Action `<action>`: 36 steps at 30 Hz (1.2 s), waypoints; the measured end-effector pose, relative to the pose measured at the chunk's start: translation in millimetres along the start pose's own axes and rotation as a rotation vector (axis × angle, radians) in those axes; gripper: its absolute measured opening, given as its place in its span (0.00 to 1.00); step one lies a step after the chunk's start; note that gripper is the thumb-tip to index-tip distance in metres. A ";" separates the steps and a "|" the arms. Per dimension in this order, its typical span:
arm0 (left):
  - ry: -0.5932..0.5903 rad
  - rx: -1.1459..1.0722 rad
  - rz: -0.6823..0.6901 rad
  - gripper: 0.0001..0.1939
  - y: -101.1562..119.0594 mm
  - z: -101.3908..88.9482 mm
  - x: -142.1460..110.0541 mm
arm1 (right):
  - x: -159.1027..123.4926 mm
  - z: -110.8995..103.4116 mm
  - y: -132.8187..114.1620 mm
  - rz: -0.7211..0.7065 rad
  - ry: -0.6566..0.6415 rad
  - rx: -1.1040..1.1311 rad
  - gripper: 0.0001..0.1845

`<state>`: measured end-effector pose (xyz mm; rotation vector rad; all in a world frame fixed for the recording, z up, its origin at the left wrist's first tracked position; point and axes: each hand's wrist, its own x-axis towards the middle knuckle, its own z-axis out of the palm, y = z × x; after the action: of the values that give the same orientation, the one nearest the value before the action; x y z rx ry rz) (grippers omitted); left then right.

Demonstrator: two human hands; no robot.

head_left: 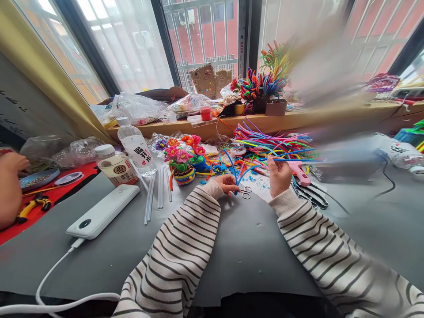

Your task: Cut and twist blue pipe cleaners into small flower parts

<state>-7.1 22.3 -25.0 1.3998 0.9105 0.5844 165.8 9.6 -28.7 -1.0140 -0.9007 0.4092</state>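
Blue pipe cleaners [247,171] stretch between my two hands over the grey table. My left hand [227,184] pinches them low, where the strands come together. Off to the right, my right hand [278,175] is closed on a blue strand that runs on past the fingers. Small scissors [245,193] lie just beside my left fingertips. A pink glue gun [299,172] rests behind my right hand. Left of my hands stands a small pot [184,176] of pink pipe-cleaner flowers.
A heap of colourful pipe cleaners [273,142] lies at the back. Two bottles, a clear one [137,148] and a squat one [114,165], stand left near a white power bank [103,211]. Pliers [35,207] and another person's arm [9,187] are far left. A blur covers the upper right.
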 end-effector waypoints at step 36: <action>0.231 0.044 0.123 0.15 7.8 -0.2 -1.0 | -28.0 7.2 -15.1 0.103 -0.823 -0.034 0.13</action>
<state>-6.5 22.5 -17.2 1.4559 1.0298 0.8361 142.1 -12.8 -26.8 -0.9238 -1.5922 0.9371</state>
